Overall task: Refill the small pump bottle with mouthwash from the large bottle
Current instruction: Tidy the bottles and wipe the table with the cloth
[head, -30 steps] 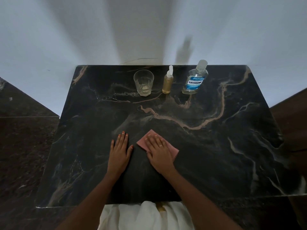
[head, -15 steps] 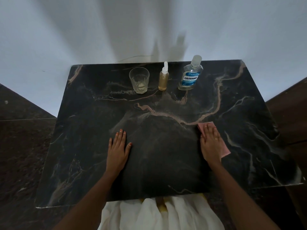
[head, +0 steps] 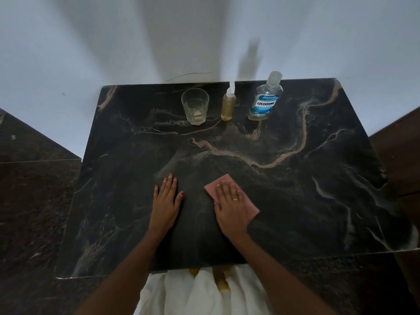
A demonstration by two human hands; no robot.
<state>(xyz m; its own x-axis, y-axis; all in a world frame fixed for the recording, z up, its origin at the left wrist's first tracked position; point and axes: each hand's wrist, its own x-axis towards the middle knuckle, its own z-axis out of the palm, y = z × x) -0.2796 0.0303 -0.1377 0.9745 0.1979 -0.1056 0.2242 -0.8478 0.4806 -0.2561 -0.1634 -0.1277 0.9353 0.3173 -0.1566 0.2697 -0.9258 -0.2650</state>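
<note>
Both hands flat, fingers spread: right hand (head: 230, 206) back from the right, pressing pink square cloth (head: 229, 196) near left hand (head: 166, 203), gripping nothing. Still wiping dark veined marble tabletop (head: 318, 201). Clear Listerine mouthwash bottle (head: 264, 100) and small amber pump bottle (head: 227, 105) untouched.

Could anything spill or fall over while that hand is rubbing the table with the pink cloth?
Maybe. The glass, small pump bottle and large mouthwash bottle stand in a row near the table's far edge. If the right hand sweeps the pink cloth that far, it might knock one over. The slim pump bottle looks easiest to tip. Both bottles look capped, so a spill seems unlikely yet.
</note>
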